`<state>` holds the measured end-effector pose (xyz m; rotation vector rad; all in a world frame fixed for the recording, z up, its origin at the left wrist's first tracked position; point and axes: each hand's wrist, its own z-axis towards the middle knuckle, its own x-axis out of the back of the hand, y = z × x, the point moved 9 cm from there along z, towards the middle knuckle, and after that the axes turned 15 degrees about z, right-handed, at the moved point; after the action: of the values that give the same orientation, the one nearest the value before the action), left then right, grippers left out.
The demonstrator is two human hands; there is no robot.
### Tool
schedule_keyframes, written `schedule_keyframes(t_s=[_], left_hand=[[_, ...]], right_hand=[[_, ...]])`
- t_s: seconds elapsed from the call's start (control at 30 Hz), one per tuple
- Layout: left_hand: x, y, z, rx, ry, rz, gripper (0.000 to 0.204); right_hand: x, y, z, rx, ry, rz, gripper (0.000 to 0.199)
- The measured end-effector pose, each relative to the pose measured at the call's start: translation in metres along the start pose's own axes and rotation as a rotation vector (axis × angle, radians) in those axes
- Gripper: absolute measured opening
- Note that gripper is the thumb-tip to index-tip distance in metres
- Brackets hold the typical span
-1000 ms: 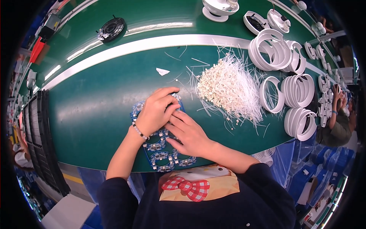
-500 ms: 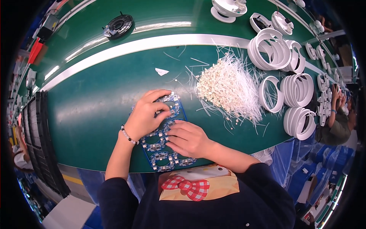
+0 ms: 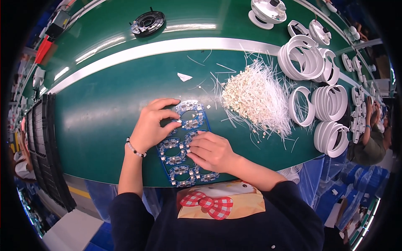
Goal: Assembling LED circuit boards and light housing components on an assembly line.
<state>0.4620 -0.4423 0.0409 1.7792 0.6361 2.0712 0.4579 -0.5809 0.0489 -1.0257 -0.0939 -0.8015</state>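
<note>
A blue panel of joined ring-shaped circuit boards (image 3: 173, 160) lies on the green tabletop in front of me, small white connectors along its rings. At its upper left edge is my left hand (image 3: 153, 123), fingers curled and thumb and index tips nearly together. Whatever they pinch, if anything, is too small to make out. My right hand (image 3: 212, 152) rests on the panel's right side, its fingers bent and pressed against the boards, covering part of them. A small white piece (image 3: 208, 106) sits just beyond the panel's upper right.
Right of the panel spreads a heap of small cream connectors (image 3: 240, 94) mixed with thin white strips (image 3: 272, 104). White plastic rings (image 3: 301, 106) stand farther right. A black disc (image 3: 148, 23) lies beyond the white strip; black trays (image 3: 39, 146) stand left. People work at the far right.
My left hand has shifted left across the top of the panel to its edge. The right hand keeps its place on the boards. The whole view has turned slightly.
</note>
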Motion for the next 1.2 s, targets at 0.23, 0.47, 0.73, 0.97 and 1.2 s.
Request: schedule_keyframes(t_s=[0.23, 0.47, 0.73, 0.97, 1.2], left_hand=[[-0.002, 0.006, -0.003, 0.013, 0.046, -0.003, 0.009], [0.001, -0.004, -0.004, 0.017, 0.026, -0.153, 0.013], [-0.002, 0.009, -0.004, -0.036, 0.07, 0.057, 0.014], [0.01, -0.009, -0.006, 0.158, 0.124, -0.26, 0.011], [0.008, -0.001, -0.013, -0.005, 0.079, 0.088, 0.012]], right_hand=[[0.0, 0.0, 0.0, -0.004, 0.009, -0.005, 0.013], [0.001, 0.0, 0.002, -0.021, 0.004, 0.002, 0.013], [0.001, 0.0, 0.003, -0.021, 0.014, 0.0, 0.014], [0.0, 0.005, 0.002, -0.076, 0.004, -0.004, 0.014], [0.0, 0.004, 0.003, -0.07, 0.008, -0.018, 0.013]])
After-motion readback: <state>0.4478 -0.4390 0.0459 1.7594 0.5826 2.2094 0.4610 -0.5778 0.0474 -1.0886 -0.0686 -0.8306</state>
